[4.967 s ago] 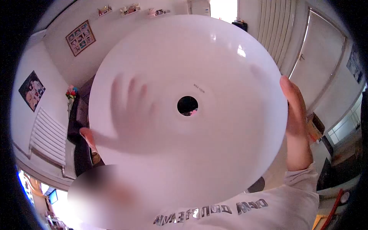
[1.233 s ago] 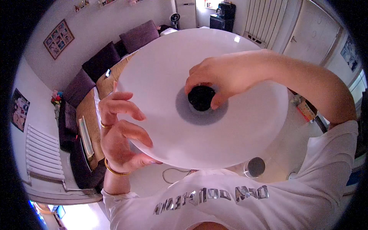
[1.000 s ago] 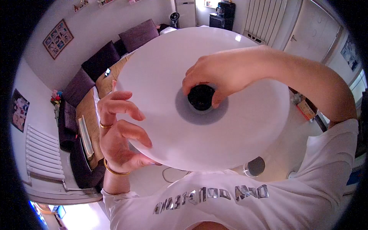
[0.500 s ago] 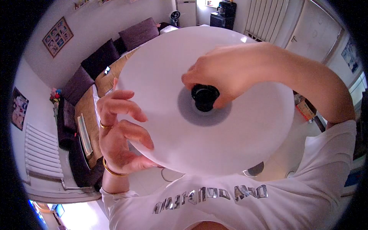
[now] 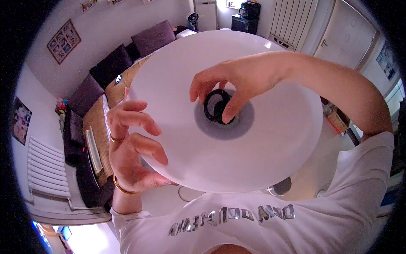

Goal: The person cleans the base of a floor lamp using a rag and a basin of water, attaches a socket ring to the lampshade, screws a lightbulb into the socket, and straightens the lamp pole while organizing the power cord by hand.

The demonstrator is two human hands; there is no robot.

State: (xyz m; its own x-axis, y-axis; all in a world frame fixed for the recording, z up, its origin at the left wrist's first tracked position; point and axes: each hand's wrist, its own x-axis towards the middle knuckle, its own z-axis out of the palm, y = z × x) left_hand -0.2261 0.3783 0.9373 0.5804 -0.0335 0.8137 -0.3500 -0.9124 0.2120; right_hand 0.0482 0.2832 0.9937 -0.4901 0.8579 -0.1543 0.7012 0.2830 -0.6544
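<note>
Purple cushions [image 5: 153, 39] sit beyond; the left grip [image 5: 133, 157] holds the white shade [image 5: 270, 148] by its rim; the right grip [image 5: 249, 80] holds the black ring [image 5: 207, 111] at the shade's centre; best keep the shade steady, the ring square.

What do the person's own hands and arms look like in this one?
Both hands are bare. The left hand has a gold-coloured ring on one finger and a gold-coloured bracelet at its wrist. No jewellery shows on the right hand. Both arms come out of a loose white top with silvery lettering across the chest.
</note>
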